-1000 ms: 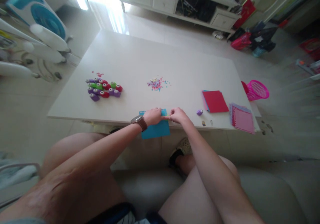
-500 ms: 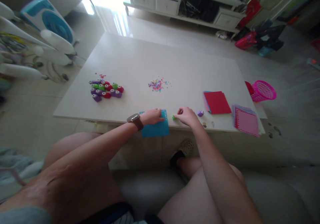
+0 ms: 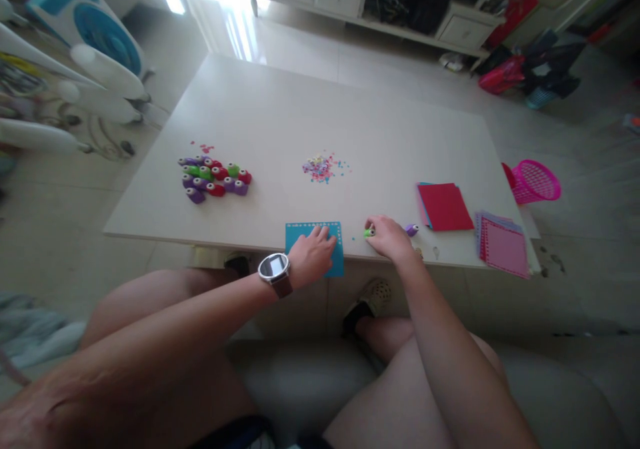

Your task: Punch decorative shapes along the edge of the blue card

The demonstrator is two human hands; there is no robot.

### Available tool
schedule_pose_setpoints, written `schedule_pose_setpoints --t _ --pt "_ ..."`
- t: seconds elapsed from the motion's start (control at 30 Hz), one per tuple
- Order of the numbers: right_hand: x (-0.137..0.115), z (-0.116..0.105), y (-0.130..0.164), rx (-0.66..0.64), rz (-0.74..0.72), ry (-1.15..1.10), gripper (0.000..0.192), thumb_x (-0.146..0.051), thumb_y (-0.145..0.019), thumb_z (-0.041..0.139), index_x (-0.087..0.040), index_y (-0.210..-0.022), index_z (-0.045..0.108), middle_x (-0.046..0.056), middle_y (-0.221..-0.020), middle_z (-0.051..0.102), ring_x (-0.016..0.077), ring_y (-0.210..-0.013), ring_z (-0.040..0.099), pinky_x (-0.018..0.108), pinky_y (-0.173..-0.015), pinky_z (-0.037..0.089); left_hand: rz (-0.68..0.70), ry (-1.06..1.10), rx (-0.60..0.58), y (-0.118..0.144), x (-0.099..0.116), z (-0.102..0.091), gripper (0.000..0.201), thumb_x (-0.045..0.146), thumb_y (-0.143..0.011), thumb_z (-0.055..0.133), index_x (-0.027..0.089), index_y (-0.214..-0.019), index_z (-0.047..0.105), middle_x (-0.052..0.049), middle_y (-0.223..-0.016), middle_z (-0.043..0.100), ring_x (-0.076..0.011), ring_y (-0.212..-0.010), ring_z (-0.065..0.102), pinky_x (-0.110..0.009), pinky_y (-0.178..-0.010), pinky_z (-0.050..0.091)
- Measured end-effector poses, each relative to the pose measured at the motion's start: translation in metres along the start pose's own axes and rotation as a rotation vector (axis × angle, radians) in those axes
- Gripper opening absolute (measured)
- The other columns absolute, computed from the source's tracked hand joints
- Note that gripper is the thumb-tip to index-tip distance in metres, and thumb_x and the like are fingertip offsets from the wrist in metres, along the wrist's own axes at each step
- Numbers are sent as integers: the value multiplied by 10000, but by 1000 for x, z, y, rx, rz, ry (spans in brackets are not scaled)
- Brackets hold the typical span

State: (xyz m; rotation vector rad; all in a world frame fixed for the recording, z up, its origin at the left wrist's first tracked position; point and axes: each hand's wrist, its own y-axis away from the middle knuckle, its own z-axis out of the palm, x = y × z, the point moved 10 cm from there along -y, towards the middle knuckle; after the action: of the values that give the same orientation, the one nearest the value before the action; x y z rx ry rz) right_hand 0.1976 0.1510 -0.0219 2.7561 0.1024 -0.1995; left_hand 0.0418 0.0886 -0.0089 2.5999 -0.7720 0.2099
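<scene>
The small green punch (image 3: 369,233) is mostly covered by the fingers of the right hand (image 3: 389,237), so only a sliver of green shows at lower centre of the frame, and its shape is hard to make out. The left hand (image 3: 313,257) hides the lower middle of the blue paper sheet (image 3: 300,237), whose bottom part hangs past the near edge of the white table (image 3: 325,115). Along the sheet's top and right margins runs a row of tiny punched holes, too small to read as shapes.

Both hands work right at the table's near edge. The broad middle and far half of the tabletop lie bare, with a scatter of confetti (image 3: 323,167) at centre, a cluster of coloured punches (image 3: 214,179) at centre left, and a red paper stack (image 3: 444,206) at right. A purple punch (image 3: 411,229) sits just beside the right hand.

The left hand lies flat, palm down, fingers spread on the blue sheet, pressing rather than gripping; a wristwatch (image 3: 274,267) faces up. The right hand is curled, its fingertips pinched closed around the green punch on the tabletop.
</scene>
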Motion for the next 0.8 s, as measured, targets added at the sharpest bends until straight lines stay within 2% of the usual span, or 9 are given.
schedule_pose_setpoints --t 0.1,0.2,0.27,0.43,0.47,0.53,0.63,0.7,0.8 --pt "4 -1 0 3 -9 25 277 -60 -820 620 -213 -1015 743 112 -1139 749 276 -1053 649 345 -872 469 2 29 -12 2 -3 4 327 243 -963 577 162 -1279 602 -197 -1396 553 -347 -1265 544 -441 -840 606" --pt "-12 -3 1 14 -72 -35 366 -6 -765 594 -220 -1029 730 83 -1100 763 268 -1100 636 341 -906 458 -7 49 1 0 -8 3 344 248 -962 589 160 -1294 597 -198 -1407 545 -348 -1280 533 -452 -879 602" --pt "-24 0 1 -26 -99 -99 391 14 -745 567 -233 -1007 720 47 -1049 776 243 -1074 656 345 -924 443 -21 54 3 -2 -11 1 351 256 -964 591 156 -1300 598 -202 -1410 542 -353 -1290 526 -461 -894 600" --pt "-33 11 2 -109 -42 -101 299 -6 -758 558 -229 -901 697 28 -971 796 256 -1070 688 426 -1000 401 -24 73 0 -4 -10 -3 371 289 -967 603 130 -1303 609 -218 -1396 546 -369 -1295 519 -484 -890 610" --pt "-34 11 2 -96 -44 -109 318 -6 -753 557 -230 -928 699 36 -1001 801 264 -1091 686 437 -1014 401 -26 76 2 -4 -10 -4 367 295 -969 606 130 -1297 615 -219 -1392 548 -370 -1296 518 -484 -889 611" --pt "-37 5 2 -24 -90 -162 441 -12 -736 557 -239 -1086 698 64 -1188 788 284 -1197 659 452 -1048 407 -32 85 3 -5 -9 -5 350 302 -970 611 138 -1279 628 -218 -1385 552 -369 -1293 519 -479 -886 612" --pt "-43 -12 3 140 -177 -260 636 -47 -742 553 -252 -1341 611 93 -1491 649 297 -1374 566 479 -1117 406 -34 94 0 -6 -8 -5 333 291 -965 617 142 -1262 639 -218 -1377 551 -369 -1293 515 -477 -878 614" --pt "-40 -20 3 206 -173 -276 602 -73 -770 547 -240 -1346 603 106 -1488 645 297 -1373 569 482 -1131 408 -30 98 -3 -7 -7 -4 340 283 -962 618 136 -1268 635 -225 -1381 545 -374 -1301 507 -485 -879 614" --pt "-34 -23 2 228 -131 -229 422 -102 -817 549 -222 -1207 654 116 -1312 726 299 -1256 633 464 -1085 437 -27 104 -3 -8 -5 -5 357 295 -967 625 132 -1285 625 -234 -1398 534 -381 -1309 500 -503 -897 611"
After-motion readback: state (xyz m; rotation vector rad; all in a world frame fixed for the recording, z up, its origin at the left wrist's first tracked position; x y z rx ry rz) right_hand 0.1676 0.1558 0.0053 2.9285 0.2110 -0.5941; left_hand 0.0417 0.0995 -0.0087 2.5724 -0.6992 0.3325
